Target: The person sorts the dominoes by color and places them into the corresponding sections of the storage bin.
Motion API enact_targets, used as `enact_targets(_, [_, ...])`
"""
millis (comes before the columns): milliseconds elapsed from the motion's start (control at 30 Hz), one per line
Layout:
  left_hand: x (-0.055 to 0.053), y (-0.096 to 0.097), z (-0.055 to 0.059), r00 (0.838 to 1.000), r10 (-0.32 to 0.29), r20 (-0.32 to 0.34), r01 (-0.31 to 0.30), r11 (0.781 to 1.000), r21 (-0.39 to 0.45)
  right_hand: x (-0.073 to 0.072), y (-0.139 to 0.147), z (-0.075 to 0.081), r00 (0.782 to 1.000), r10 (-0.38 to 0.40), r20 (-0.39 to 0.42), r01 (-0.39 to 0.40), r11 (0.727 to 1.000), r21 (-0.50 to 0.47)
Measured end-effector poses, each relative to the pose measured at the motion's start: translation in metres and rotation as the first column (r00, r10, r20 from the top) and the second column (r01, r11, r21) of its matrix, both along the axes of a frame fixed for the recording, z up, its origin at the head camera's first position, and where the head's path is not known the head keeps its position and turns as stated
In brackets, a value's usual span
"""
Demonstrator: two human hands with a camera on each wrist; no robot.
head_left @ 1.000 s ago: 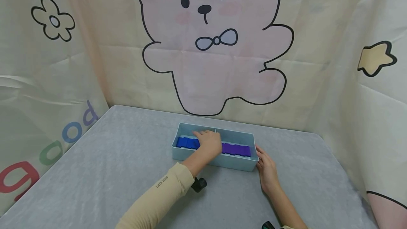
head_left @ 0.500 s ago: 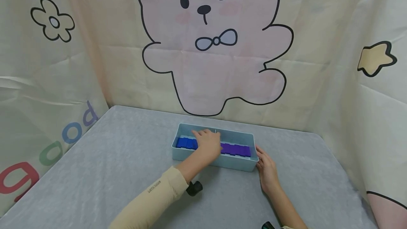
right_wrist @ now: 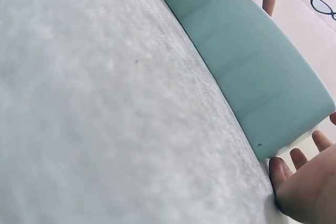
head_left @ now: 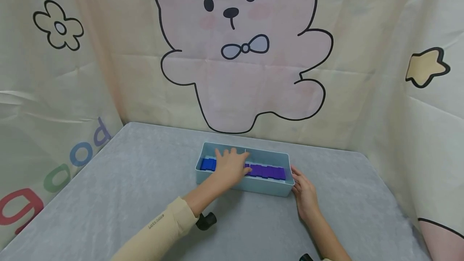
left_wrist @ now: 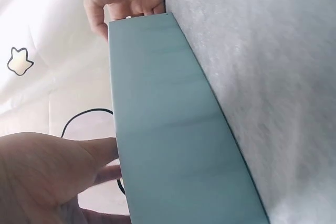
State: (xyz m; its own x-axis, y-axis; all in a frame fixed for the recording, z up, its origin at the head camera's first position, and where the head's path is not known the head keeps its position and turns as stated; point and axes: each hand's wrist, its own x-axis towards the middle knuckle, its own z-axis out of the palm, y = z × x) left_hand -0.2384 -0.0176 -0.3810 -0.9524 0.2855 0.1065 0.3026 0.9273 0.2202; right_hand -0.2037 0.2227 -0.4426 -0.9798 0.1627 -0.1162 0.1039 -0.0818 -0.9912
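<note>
A long light-blue box (head_left: 266,188) stands on the table, crossing the middle of the head view. Inside lies a row of flat tiles: blue tiles (head_left: 208,164) at the left and purple tiles (head_left: 266,171) at the right. My left hand (head_left: 229,168) reaches over the near wall into the box, fingers spread above the row, and covers its middle part. In the left wrist view the wall hides the fingertips of that hand (left_wrist: 47,174). My right hand (head_left: 305,194) rests against the box's right end, its fingers (right_wrist: 297,158) touching the end wall.
A grey cloth covers the table (head_left: 90,204). Behind it hangs a curtain (head_left: 137,83) printed with a bear, a flower and a star. A black wrist-camera mount (head_left: 206,221) sticks out under the left wrist.
My left hand has shifted slightly left along the row and its fingers have spread, with the forearm drawing left and down. More purple tiles show now. The right hand stays against the box.
</note>
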Motion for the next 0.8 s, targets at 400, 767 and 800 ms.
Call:
enact_targets(400, [0.003,-0.043,-0.005,0.957,-0.135,-0.257,0.134,0.991,-0.020,-0.002,0.013,0.011,1.000,0.003,0.008,-0.004,0.996,0.093])
enact_targets(767, [-0.002,-0.088,-0.010,0.953,-0.051,-0.298,0.067,0.997,0.045,0.000,0.039,0.025,0.999,0.047,-0.010,-0.029,0.757,0.653])
enact_targets(800, [-0.002,-0.092,-0.009,0.952,-0.041,-0.303,0.057,0.997,0.043,0.000,0.041,0.026,0.998,0.053,-0.024,-0.023,0.732,0.681])
